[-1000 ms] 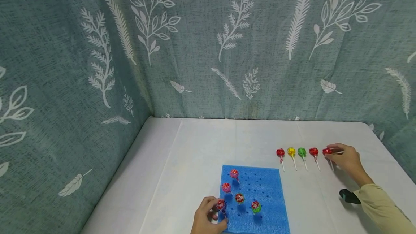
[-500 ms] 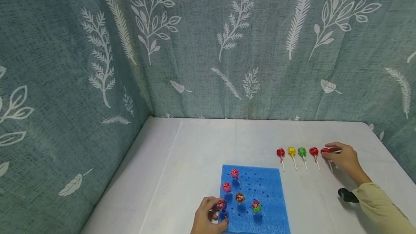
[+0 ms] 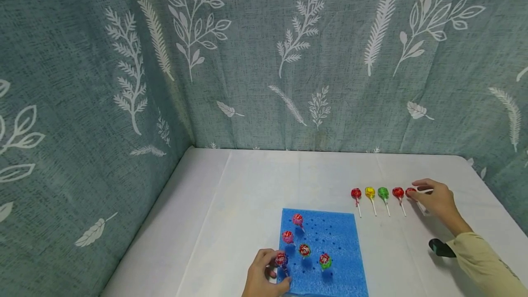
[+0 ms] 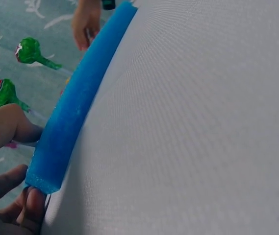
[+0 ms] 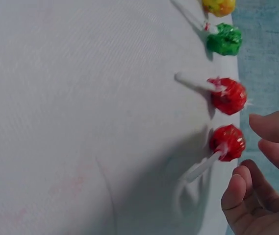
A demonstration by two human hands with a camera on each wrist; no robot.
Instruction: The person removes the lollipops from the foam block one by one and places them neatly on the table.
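Note:
My left hand (image 3: 266, 274) grips the left edge of a blue foam board (image 3: 342, 233). In the left wrist view, the thumb lies over the board's face and the fingers (image 4: 34, 200) reach under its edge. A purple-and-red lollipop (image 3: 281, 259) stands in the board beside that hand. My right hand (image 3: 437, 200) is at the right end of a row of lollipops, nearest the last red lollipop (image 5: 227, 143). From the right wrist, its thumb and fingers look parted beside this candy, holding nothing. The lollipop lies on the table, its white stick angled away from its neighbour's.
More lollipops stand in the holed board, two pink (image 3: 288, 237) and two greenish (image 3: 325, 261). The row on the white table (image 3: 231, 223) also has another red (image 3: 398, 192), a green (image 3: 383, 193) and a yellow lollipop (image 3: 370, 192). A patterned curtain (image 3: 255, 81) hangs behind.
The last red lollipop has shifted slightly left, nearer to its neighbour, and my right hand's fingers have parted from it. My left hand stays at the board's edge.

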